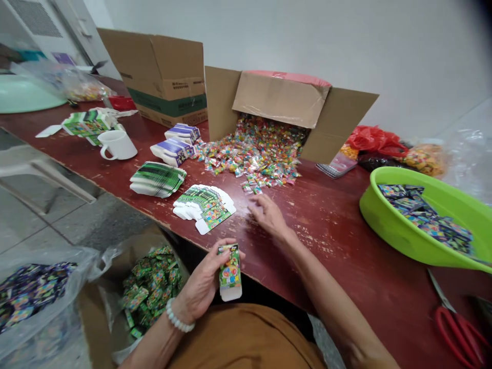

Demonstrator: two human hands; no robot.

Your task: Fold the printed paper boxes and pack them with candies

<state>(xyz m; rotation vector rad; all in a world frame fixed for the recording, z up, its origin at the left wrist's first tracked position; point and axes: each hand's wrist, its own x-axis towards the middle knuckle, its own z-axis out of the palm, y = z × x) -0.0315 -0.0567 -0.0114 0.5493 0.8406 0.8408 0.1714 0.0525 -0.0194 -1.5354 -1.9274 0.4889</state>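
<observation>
My left hand (209, 279) is closed around a small green printed carton (230, 271), held in front of my body at the table edge, its white end flap pointing toward me. My right hand (271, 218) reaches over the table with fingers apart and nothing visible in them. Its fingertips are just short of the spilled pile of wrapped candies (253, 151), which pours from a tipped cardboard box (282, 97). Left of that hand lies a fan of flat green cartons (207, 205). Behind the fan is a stack of flat green-edged cartons (157, 178).
A green basin (369, 205) with dark packets stands at right, red-handled scissors (457, 328) nearer me. Purple cartons (172, 151), a white mug (117, 145) and a tall cardboard box (165, 77) are at left. Below the edge, a lined box holds green packets (154, 282).
</observation>
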